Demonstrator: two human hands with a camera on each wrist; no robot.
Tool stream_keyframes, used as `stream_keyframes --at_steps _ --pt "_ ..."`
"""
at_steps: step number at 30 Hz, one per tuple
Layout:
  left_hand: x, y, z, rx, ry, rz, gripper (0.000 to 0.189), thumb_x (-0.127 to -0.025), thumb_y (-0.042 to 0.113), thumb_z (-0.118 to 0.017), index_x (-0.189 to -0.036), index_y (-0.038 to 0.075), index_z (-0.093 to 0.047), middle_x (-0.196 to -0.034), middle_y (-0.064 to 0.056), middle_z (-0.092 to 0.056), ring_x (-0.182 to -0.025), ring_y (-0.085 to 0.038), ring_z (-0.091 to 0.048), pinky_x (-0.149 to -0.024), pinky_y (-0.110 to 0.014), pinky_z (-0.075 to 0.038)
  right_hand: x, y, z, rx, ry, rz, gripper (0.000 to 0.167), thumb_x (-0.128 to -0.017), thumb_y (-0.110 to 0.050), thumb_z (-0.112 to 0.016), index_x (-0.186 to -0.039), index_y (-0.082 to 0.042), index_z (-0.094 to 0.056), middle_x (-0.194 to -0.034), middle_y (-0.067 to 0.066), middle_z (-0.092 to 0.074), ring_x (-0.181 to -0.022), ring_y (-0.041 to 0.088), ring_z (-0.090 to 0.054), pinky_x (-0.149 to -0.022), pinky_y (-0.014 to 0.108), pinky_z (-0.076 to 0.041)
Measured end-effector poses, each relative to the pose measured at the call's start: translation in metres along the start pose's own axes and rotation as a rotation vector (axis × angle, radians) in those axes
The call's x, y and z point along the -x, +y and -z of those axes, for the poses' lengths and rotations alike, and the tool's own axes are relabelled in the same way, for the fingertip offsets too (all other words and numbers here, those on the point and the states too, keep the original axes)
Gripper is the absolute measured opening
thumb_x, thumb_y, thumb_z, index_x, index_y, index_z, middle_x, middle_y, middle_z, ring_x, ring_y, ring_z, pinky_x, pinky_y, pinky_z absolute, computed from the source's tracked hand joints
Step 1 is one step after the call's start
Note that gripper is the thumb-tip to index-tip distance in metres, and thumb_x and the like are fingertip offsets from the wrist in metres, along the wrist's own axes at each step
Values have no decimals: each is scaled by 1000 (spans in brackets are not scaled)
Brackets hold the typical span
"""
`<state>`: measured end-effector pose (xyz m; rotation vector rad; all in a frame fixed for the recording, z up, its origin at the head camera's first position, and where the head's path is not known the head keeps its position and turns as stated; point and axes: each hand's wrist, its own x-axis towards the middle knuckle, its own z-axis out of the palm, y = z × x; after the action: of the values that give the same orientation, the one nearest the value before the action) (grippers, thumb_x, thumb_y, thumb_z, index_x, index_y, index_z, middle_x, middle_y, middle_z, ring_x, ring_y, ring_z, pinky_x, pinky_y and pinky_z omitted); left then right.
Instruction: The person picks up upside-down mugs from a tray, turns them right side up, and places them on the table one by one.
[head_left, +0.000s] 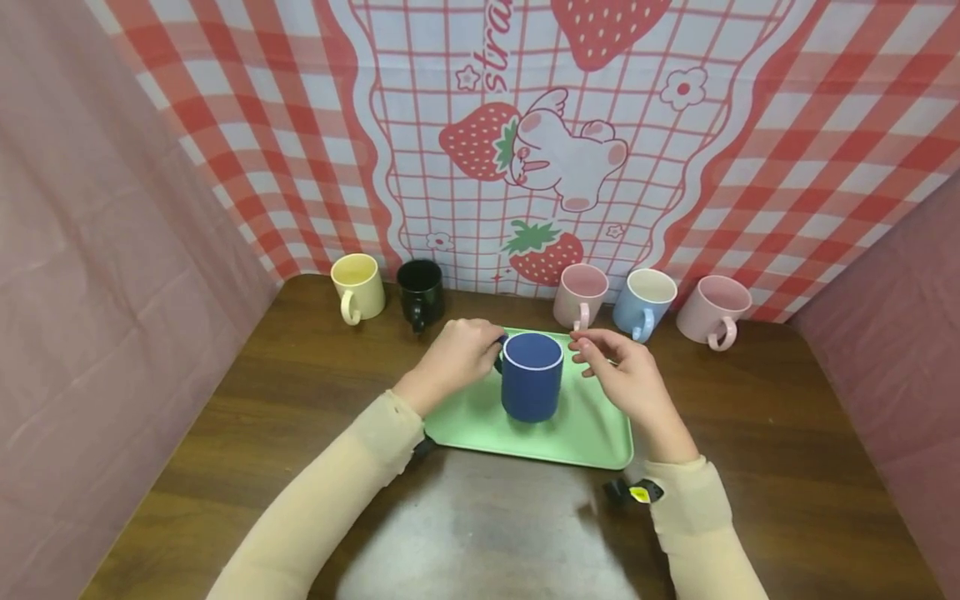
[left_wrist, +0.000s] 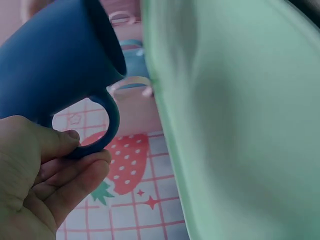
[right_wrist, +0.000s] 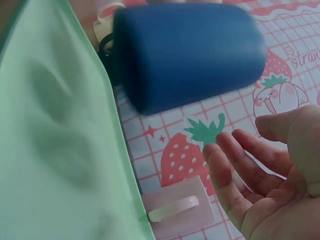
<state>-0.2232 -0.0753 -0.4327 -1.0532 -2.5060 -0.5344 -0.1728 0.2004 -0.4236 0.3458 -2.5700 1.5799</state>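
A dark blue mug (head_left: 531, 383) hangs upright over the light green tray (head_left: 465, 429), with its handle turned to the left. My left hand (head_left: 467, 350) pinches that handle (left_wrist: 114, 122) between thumb and fingers, as the left wrist view shows. On the mug's other side is my right hand (head_left: 618, 371), its fingers loosely bent and apart from the mug (right_wrist: 195, 55). Nothing lies in the right palm in the right wrist view. Shadows of mug and hands fall on the tray.
Along the back edge of the brown wooden table (head_left: 285, 400) stand a yellow mug (head_left: 363, 292), a black mug (head_left: 422, 292), a pink mug (head_left: 579, 298), a light blue mug (head_left: 637, 307) and a paler pink mug (head_left: 705, 312). A strawberry-print cloth (head_left: 420, 167) hangs behind them.
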Motion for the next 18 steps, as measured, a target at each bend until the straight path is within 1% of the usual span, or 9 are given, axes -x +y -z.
stream_keyframes --at_steps 2,4,7,9,10,12,13,16,18 --pt "1 -1 2 54 50 31 11 -92 -2 -77 -99 5 -82 -87 -8 -79 -79 -24 -76 -73 -43 -64 0 0 2 -8 1 -12 32 -112 -15 -64 -135 6 -71 -121 25 -77 -101 28 -77 -78 25 -64" --pt "1 0 5 102 93 71 13 -88 -6 -75 -86 6 -80 -76 -6 -74 -68 -21 -70 -65 -39 -60 -1 0 2 -10 1 -19 32 -112 -15 -64 -136 5 -71 -121 24 -77 -100 24 -76 -79 25 -64" --pt "1 1 8 194 119 150 28 -81 -9 -70 -62 10 -61 -58 0 -56 -54 -14 -51 -52 -31 -45 -1 1 1 -25 -1 -14 32 -112 -14 -64 -136 6 -70 -120 25 -77 -98 17 -76 -79 25 -64" --pt "2 3 10 267 117 221 38 -79 -7 -67 -55 14 -47 -53 3 -47 -50 -10 -41 -49 -27 -35 -1 0 0 -43 -2 -5 30 -112 -13 -64 -135 7 -70 -120 26 -76 -97 13 -75 -78 24 -64" --pt "2 5 11 306 114 257 40 -78 -7 -67 -53 15 -45 -51 4 -48 -49 -8 -40 -48 -26 -34 -1 -1 -1 -52 -1 0 30 -111 -11 -65 -134 7 -71 -119 27 -76 -97 13 -75 -78 24 -64" --pt "2 7 12 381 106 325 37 -79 -4 -68 -51 14 -51 -50 5 -55 -46 -7 -45 -47 -25 -36 0 -3 -4 -65 -3 13 29 -111 -10 -66 -133 7 -71 -119 27 -76 -96 11 -76 -77 25 -64" --pt "2 9 13 417 101 362 34 -79 -3 -68 -51 13 -57 -50 5 -60 -45 -8 -50 -47 -25 -39 0 -4 -5 -68 -3 18 28 -110 -10 -66 -132 6 -72 -118 26 -77 -96 13 -76 -77 26 -64" --pt "3 12 12 554 87 475 26 -80 -4 -66 -58 7 -73 -58 0 -72 -51 -21 -69 -51 -27 -50 2 -7 -8 -70 -3 39 27 -109 -10 -69 -132 4 -73 -117 23 -78 -96 15 -77 -76 26 -64" --pt "5 15 11 706 77 547 22 -81 -7 -64 -65 0 -77 -62 -6 -74 -57 -28 -75 -55 -30 -59 3 -10 -10 -77 -6 52 26 -108 -10 -70 -131 3 -74 -116 21 -78 -96 16 -76 -76 25 -64"
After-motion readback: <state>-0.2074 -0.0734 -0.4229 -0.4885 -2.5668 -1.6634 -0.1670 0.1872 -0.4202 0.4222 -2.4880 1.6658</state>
